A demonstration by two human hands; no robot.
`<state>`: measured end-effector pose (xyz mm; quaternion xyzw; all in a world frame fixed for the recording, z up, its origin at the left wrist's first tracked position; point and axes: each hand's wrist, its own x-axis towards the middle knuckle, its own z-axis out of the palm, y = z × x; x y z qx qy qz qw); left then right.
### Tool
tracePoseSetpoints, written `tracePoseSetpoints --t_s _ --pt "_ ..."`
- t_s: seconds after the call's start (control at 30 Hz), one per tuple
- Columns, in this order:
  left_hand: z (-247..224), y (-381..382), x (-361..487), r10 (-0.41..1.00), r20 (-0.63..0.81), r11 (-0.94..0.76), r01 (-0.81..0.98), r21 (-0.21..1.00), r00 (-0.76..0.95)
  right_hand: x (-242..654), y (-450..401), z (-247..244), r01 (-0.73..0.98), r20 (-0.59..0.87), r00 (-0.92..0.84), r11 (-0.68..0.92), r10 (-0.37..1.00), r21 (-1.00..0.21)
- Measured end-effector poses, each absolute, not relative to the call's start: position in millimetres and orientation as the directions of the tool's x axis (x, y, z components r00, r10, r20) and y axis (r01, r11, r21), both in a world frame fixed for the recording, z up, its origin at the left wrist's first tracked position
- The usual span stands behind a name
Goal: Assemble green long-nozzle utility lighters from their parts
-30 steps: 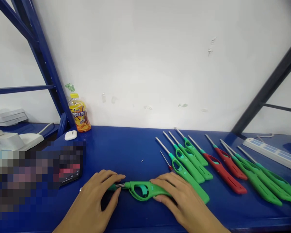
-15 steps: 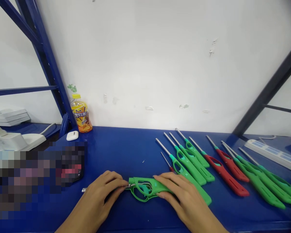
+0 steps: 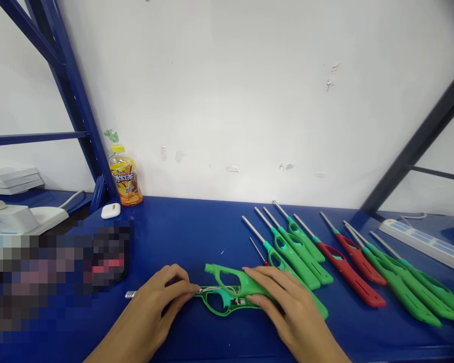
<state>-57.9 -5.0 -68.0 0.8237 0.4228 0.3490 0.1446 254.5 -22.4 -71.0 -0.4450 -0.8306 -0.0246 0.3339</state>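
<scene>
A green gas lighter lies split on the blue table, its lower half shell (image 3: 216, 311) showing a teal trigger (image 3: 227, 297), wires and small metal parts. My left hand (image 3: 168, 290) is closed in a pinch at the front end, where the lighter's metal tube (image 3: 130, 294) meets the shell; the tube's tip sticks out beyond the hand. My right hand (image 3: 282, 297) is closed on the upper half shell (image 3: 232, 278), which sits raised and tilted above the lower one. The rear of both halves is hidden under my right hand.
Several green lighters (image 3: 300, 247) and two red lighters (image 3: 350, 275) lie to the right. A thin screwdriver (image 3: 258, 249) is behind my right hand. Further off are a power strip (image 3: 426, 242), a drink bottle (image 3: 125, 179), a white earbud case (image 3: 111, 210) and a blue rack post (image 3: 73, 91).
The upper half shell has come away from the lower one, lifted and shifted back by my right hand, exposing the inner parts. My left hand has kept its pinch at the front.
</scene>
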Motion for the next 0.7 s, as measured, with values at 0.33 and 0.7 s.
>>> tracePoseSetpoints --t_s 0.33,0.7 --pt "-83.0 4.1 -60.7 0.688 0.563 -0.702 0.614 0.359 0.458 256.4 -18.9 -61.9 0.656 0.617 0.104 0.413 0.78 -0.632" --pt "-92.5 9.5 -58.0 0.624 0.609 -0.752 0.589 0.296 0.49 212.4 -15.1 -23.7 0.637 0.218 -0.323 0.382 0.921 -0.669"
